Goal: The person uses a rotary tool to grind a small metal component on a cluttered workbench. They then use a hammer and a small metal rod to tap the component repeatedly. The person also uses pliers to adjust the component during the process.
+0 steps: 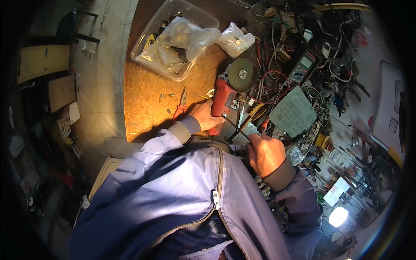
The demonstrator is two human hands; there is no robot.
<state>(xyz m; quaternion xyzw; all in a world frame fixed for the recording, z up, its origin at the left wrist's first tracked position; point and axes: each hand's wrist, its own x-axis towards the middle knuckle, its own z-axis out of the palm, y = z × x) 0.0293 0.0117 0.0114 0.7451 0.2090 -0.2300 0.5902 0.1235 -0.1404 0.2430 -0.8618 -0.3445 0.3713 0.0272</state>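
Observation:
A red angle grinder (224, 99) lies on the wooden bench (147, 99) with its disc (240, 73) toward the far side. My left hand (203, 116) grips the lower part of its body. My right hand (265, 151) is closed on a thin dark tool, perhaps a screwdriver (234, 126), whose tip touches the grinder's side near my left thumb; its handle is hidden in my fingers. Red-handled pliers (181, 108) lie just left of my left hand, with a few small metal parts (167, 96) beside them.
A clear plastic tub (136, 58) of bagged parts and a white bag (234, 41) sit at the back. Cables and tools crowd the right, with a multimeter (303, 67), a green board (293, 112) and a lit lamp (338, 216). Tiled floor (104, 73) lies left.

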